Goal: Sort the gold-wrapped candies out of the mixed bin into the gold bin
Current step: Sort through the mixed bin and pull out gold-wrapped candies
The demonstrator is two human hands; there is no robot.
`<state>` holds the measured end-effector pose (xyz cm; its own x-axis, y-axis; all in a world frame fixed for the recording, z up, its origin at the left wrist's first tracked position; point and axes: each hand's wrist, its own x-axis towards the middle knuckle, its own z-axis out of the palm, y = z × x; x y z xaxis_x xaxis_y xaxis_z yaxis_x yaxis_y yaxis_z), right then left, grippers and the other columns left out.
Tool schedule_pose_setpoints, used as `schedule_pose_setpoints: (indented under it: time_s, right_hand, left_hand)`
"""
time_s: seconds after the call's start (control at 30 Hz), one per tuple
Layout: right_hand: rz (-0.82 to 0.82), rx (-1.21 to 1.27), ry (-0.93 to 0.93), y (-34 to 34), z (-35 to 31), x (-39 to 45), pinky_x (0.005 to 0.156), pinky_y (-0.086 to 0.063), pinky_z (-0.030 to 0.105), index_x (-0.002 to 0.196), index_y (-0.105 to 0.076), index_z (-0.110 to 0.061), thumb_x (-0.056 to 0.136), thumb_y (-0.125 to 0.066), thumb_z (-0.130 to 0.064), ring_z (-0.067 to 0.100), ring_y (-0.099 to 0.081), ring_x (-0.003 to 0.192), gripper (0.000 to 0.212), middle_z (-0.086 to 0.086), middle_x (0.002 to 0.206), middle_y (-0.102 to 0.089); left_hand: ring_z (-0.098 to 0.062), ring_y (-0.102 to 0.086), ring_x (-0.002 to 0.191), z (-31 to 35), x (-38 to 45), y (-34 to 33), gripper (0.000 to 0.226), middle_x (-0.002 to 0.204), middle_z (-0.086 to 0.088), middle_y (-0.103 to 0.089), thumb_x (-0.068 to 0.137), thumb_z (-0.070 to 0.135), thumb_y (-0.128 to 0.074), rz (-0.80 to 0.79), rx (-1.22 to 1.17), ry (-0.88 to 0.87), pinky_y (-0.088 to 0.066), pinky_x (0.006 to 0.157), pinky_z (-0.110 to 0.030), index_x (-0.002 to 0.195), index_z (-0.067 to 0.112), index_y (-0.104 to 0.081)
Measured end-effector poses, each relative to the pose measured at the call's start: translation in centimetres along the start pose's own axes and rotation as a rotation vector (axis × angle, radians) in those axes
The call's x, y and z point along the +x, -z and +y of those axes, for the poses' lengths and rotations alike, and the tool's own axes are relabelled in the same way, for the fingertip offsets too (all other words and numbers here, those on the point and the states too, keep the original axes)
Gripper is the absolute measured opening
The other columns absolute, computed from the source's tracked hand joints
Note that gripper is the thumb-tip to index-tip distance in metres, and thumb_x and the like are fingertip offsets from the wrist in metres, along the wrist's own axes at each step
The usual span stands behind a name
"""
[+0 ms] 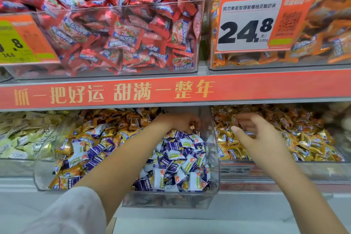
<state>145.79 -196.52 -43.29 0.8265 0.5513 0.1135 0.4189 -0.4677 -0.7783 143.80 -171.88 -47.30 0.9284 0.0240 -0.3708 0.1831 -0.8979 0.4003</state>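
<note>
Gold foil, head view: a gold-wrapped candy (192,126) is showing between the curled fingers of the left hand (182,122), deep at the back right corner of the mixed bin (215,159).
Left hand grip: its fingers are curling round that candy and pinching it; whether it is holding more than one piece is too small to tell.
Right hand: the right hand (250,129) is hovering over the gold bin (284,169) with fingers spread and relaxed, holding nothing I can make out; its far fingertips are blurring.
Mixed bin contents: purple-and-white wrapped candies (180,159) are filling the front and right, while gold wrappers are lying mainly along the back and left side.
Deciding relation: the gold bin is lying directly to the right of the left hand's grip, with only the clear divider wall (206,119) standing between them; the pinched candy is sitting just beside that wall.
Nearer hand: the left hand is the one at the candy; the right hand is already on the far side of the wall, near enough to be receiving a pass.
Long axis: I cannot tell how the candy is lying, as the fingers are covering most of it.
Likely step: the candy is probably being lifted up and over the wall rightward.
</note>
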Motion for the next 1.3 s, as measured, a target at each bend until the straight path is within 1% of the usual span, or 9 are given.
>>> schedule_pose_setpoints:
  time_s: [0.1, 0.3, 0.4, 0.63, 0.8, 0.97, 1.07, 1.2, 1.3]
  right_hand:
    - [-0.021, 0.038, 0.018, -0.2, -0.3, 0.1, 0.080, -0.041, 0.029, 0.120, -0.057, -0.021, 0.092, -0.059, -0.026, 0.013, -0.056, 0.104, 0.029, -0.006, 0.109, -0.061]
    - [-0.016, 0.148, 0.030, 0.2, -0.1, 0.1, 0.087, -0.048, 0.032, 0.111, -0.061, -0.023, 0.092, -0.060, -0.019, 0.009, -0.059, 0.099, 0.020, -0.009, 0.102, -0.063]
    - [-0.007, 0.198, 0.056, 0.3, -0.5, -0.1, 0.079, -0.046, 0.020, 0.106, -0.062, -0.025, 0.092, -0.060, -0.018, 0.004, -0.059, 0.096, 0.016, -0.012, 0.099, -0.064]
    - [-0.015, 0.255, 0.101, 0.0, -1.5, -0.4, 0.071, -0.042, 0.006, 0.104, -0.063, -0.024, 0.092, -0.060, -0.015, -0.006, -0.058, 0.091, 0.015, -0.015, 0.098, -0.064]
    - [0.184, 0.334, 0.277, -0.4, -3.3, -2.0, 0.075, -0.047, 0.010, 0.098, -0.065, -0.027, 0.092, -0.056, -0.008, 0.000, -0.061, 0.087, 0.021, -0.015, 0.094, -0.066]
    - [0.003, 0.189, 0.508, -3.2, -4.6, -3.4, 0.085, -0.043, 0.012, 0.116, -0.064, -0.037, 0.089, -0.064, -0.016, -0.001, -0.054, 0.104, 0.034, -0.022, 0.113, -0.059]
    - [0.021, 0.154, 0.539, -3.7, -4.6, -3.2, 0.082, -0.042, 0.012, 0.102, -0.070, -0.035, 0.085, -0.069, -0.016, -0.001, -0.055, 0.099, 0.025, -0.021, 0.099, -0.064]
    - [0.056, 0.404, 0.365, -2.4, -4.6, -3.1, 0.074, -0.048, 0.013, 0.078, -0.073, -0.027, 0.079, -0.071, -0.004, 0.003, -0.064, 0.085, 0.023, -0.014, 0.081, -0.069]
    - [0.329, 0.351, 0.170, -1.0, -2.6, -2.3, 0.070, -0.048, 0.013, 0.080, -0.071, -0.025, 0.083, -0.069, -0.004, 0.010, -0.065, 0.080, 0.022, -0.004, 0.087, -0.071]
  left_hand:
    - [-0.015, -0.051, 0.084, 0.1, -0.9, 0.4, 0.016, 0.089, 0.006, -0.054, 0.085, 0.016, -0.069, 0.098, -0.113, 0.001, -0.036, 0.069, -0.023, 0.096, 0.017, -0.058]
    - [-0.008, -0.056, 0.107, 0.5, -6.5, 1.9, 0.041, 0.112, 0.012, -0.059, 0.085, 0.037, -0.068, 0.283, -0.432, 0.121, -0.044, 0.084, -0.014, 0.121, 0.019, -0.059]
    - [-0.015, -0.060, 0.106, 0.5, -10.1, 2.1, 0.054, 0.117, 0.004, -0.063, 0.070, 0.051, -0.076, 0.470, -0.518, 0.199, -0.051, 0.091, -0.034, 0.116, 0.026, -0.061]
    - [-0.004, -0.036, 0.038, 4.2, -16.0, 0.7, 0.022, 0.041, 0.015, -0.042, 0.074, 0.025, -0.080, 0.657, -0.445, 0.212, -0.025, 0.041, -0.010, 0.091, 0.017, -0.069]
    - [0.003, -0.066, 0.089, 5.3, -17.3, -1.3, 0.022, 0.102, 0.009, -0.069, 0.087, 0.014, -0.066, 0.709, -0.771, 0.122, -0.052, 0.079, -0.013, 0.105, 0.025, -0.070]
    - [-0.015, -0.070, 0.076, 7.1, -16.3, -2.3, 0.017, 0.085, -0.009, -0.074, 0.090, 0.001, -0.057, 0.723, -1.004, -0.004, -0.054, 0.073, -0.020, 0.105, 0.007, -0.055]
    - [-0.017, -0.068, 0.068, 8.1, -16.0, -3.4, 0.021, 0.075, -0.012, -0.073, 0.086, 0.001, -0.063, 0.711, -1.076, -0.015, -0.053, 0.067, -0.023, 0.095, 0.006, -0.045]
    - [-0.021, -0.071, 0.075, 7.9, -16.4, -3.3, 0.018, 0.084, -0.012, -0.074, 0.086, 0.011, -0.064, 0.783, -1.087, 0.050, -0.058, 0.067, -0.029, 0.095, 0.005, -0.050]
    - [-0.012, -0.068, 0.081, 5.1, -17.3, -2.6, 0.006, 0.091, 0.000, -0.071, 0.091, 0.018, -0.060, 0.939, -0.805, 0.187, -0.057, 0.070, -0.024, 0.096, 0.014, -0.061]
